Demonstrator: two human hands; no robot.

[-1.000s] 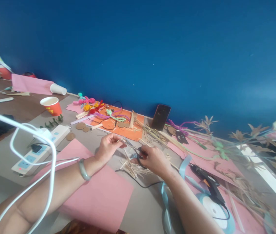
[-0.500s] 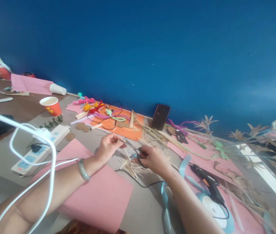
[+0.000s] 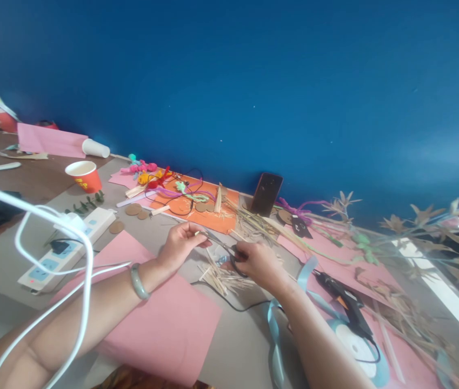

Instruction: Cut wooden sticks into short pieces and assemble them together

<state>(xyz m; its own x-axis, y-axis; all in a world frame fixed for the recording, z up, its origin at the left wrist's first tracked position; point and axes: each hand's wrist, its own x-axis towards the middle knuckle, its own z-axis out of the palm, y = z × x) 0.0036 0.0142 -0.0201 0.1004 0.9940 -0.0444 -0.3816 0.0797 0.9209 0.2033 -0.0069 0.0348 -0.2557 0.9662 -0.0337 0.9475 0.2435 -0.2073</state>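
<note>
Deep-blue wall [image 3: 229, 86] behind a cluttered grey tabletop [image 3: 243, 337] | large pink paper sheet [image 3: 172, 329] spread beneath the left forearm [image 3: 111, 302] | right hand [image 3: 259, 265], above loose pale straw clippings [image 3: 220, 278], grasps dark-handled metal scissors [image 3: 226, 247] | left hand [image 3: 178, 246] pinches a tiny pale scrap [image 3: 197, 233] near the scissors' tips

I count one left hand [image 3: 180, 243] and one right hand [image 3: 258, 263]; there is one pair of scissors [image 3: 226, 248], one bracelet [image 3: 138, 282], one phone [image 3: 267, 194], one glue gun [image 3: 346, 302], one power strip [image 3: 65, 255] and one ribbon roll [image 3: 353, 341]; of cups near each other there are two, one red cup [image 3: 86, 178] and one white cup [image 3: 95, 148]; three brown discs [image 3: 133, 209] lie beside one orange sheet [image 3: 213, 220], and two smaller discs [image 3: 201, 207] lie on it; the straw pieces [image 3: 221, 279] are many, too tangled for exact counting.
</note>
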